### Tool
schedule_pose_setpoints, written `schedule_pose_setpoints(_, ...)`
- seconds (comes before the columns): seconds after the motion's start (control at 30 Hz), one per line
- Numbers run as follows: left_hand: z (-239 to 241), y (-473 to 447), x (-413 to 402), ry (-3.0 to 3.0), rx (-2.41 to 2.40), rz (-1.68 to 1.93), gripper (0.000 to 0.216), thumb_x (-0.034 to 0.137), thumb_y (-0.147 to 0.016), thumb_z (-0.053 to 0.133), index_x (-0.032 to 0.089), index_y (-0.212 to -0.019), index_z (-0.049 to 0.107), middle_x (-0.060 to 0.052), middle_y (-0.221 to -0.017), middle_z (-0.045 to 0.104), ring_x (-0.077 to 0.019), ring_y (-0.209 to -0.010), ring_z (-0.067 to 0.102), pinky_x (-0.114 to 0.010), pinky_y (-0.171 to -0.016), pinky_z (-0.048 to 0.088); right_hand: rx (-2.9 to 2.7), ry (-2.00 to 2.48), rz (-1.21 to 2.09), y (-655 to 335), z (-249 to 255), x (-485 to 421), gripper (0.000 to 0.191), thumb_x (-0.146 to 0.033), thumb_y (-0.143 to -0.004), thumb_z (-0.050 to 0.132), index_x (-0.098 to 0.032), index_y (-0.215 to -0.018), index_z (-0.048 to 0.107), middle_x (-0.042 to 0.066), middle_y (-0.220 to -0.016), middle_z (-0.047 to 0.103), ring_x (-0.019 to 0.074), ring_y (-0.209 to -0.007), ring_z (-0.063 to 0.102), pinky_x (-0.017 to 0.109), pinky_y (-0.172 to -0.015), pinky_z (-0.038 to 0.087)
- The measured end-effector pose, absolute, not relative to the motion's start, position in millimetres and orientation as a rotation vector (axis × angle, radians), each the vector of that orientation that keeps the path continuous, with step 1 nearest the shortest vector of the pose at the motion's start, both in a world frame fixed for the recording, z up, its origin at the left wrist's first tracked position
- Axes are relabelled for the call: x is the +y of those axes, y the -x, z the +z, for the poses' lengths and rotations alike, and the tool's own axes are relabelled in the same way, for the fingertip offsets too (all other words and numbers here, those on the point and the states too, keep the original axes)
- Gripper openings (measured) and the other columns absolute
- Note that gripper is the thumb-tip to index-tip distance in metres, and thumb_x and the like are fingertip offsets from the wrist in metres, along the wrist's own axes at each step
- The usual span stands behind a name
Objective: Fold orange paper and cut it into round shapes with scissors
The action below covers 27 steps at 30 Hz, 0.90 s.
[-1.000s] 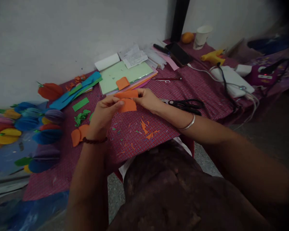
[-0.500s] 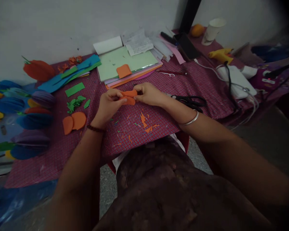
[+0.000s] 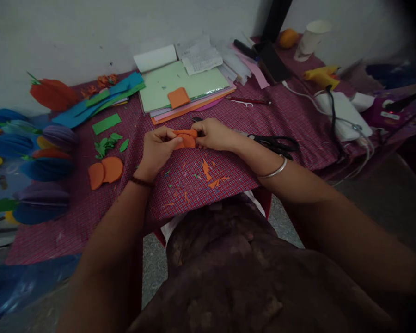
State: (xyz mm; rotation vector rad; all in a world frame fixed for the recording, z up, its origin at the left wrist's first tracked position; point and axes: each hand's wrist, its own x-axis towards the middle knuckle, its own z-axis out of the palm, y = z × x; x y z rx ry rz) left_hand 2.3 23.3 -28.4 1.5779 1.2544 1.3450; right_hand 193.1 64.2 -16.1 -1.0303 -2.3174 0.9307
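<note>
Where the checked cloth [image 3: 211, 199] runs nearest me: orange scraps [image 3: 205, 170] lie strewn across it.
Orange piece [image 3: 187, 141]: just beyond the scraps — my left hand [image 3: 158, 147] pinches one end between thumb and fingers, my right hand [image 3: 213, 134] grips the other.
Flanking my wrists: scissors [image 3: 275, 142] on the right, two overlapping orange rounds [image 3: 113, 169] on the left.
Paper stack [image 3: 157, 85]: past my knuckles, a small orange square [image 3: 179, 97] on top.
Far corner: a white cup [image 3: 312, 40].

left hand [image 3: 158, 147]: closer to right hand [image 3: 213, 134] than before | orange paper [image 3: 187, 140]: more tightly bunched between them
</note>
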Motion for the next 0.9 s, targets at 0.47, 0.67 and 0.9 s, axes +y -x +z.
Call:
schedule_pose_setpoints(0.47,-30,-2,22,-1.638,1.346,1.327,0.017,0.019,-0.065,0.073,0.018,-0.054,0.06,0.002,-0.061,0.057,-0.0101,-0.058,0.048,-0.026,-0.055,0.035,-2.512,1.023,0.732,-198,-2,59,0.008,-0.017,-0.076,0.057,-0.015,-0.083,0.057,0.002,-0.075,0.058,0.014,-0.069,0.045,0.026,-0.062,0.028)
schedule_pose_setpoints(0.67,-30,-3,21,-1.647,1.369,1.298,0.018,0.018,-0.067,0.072,0.017,-0.056,0.058,0.002,-0.06,0.056,-0.0094,-0.057,0.046,-0.026,-0.053,0.033,-2.412,1.084,0.72,-190,-7,58,0.012,-0.024,-0.079,0.061,-0.015,-0.074,0.055,-0.001,-0.067,0.05,0.0123,-0.067,0.04,0.026,-0.061,0.024)
schedule_pose_setpoints(0.9,-22,6,28,-1.586,1.164,1.282,0.032,0.006,-0.065,0.072,0.019,-0.092,0.059,0.008,-0.063,0.057,-0.0072,-0.054,0.046,-0.024,-0.052,0.033,-2.383,1.072,0.625,-187,-10,58,0.009,-0.019,-0.078,0.059,-0.016,-0.071,0.055,-0.001,-0.068,0.052,0.0134,-0.068,0.042,0.026,-0.062,0.025)
